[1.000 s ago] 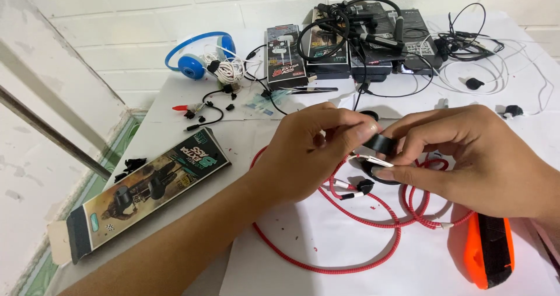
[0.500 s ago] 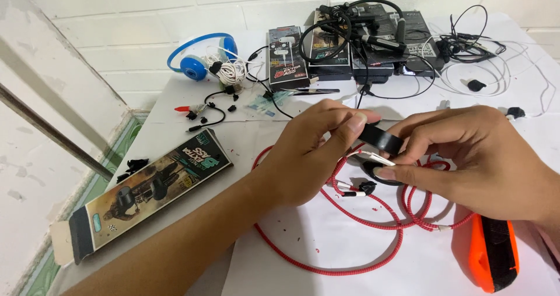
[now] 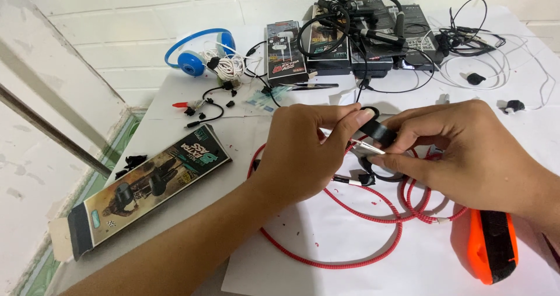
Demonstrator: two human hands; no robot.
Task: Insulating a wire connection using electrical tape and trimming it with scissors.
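Tabletop [image 3: 175,126] edge runs diagonal on the left, near-left to far-left, w/ a wall and green floor strip beyond it. Far edge butts a white tiled wall. Free room is mostly near-centre: white paper sheet [image 3: 361,255] under the hands, bare apart from cable loops. Left-near strip is taken by a long printed earphone box [image 3: 146,188] lying diagonal, its end close to the tabletop edge. Far side is crowded: blue headphones [image 3: 195,54] far-left, black packaged boxes and headsets [image 3: 361,33] far-centre, tangle of thin wires [image 3: 484,56] far-right. Orange-and-black tool [image 3: 490,243] lies near-right, just beside the right wrist.

Both hands meet mid-scene, above the paper. Left hand [image 3: 303,153] comes in from near-left, thumb and forefinger pinching the left side of a black tape roll [image 3: 373,129]. Right hand [image 3: 466,156] comes from the right, fingers closed on the roll's right side and on a small whitish strip just below it; can't tell exactly what the strip is. Roll sits between the two sets of fingertips, lifted off the tabletop. Red braided cable [image 3: 350,208] loops on the paper right under and near of the hands, partly hidden by the right hand.
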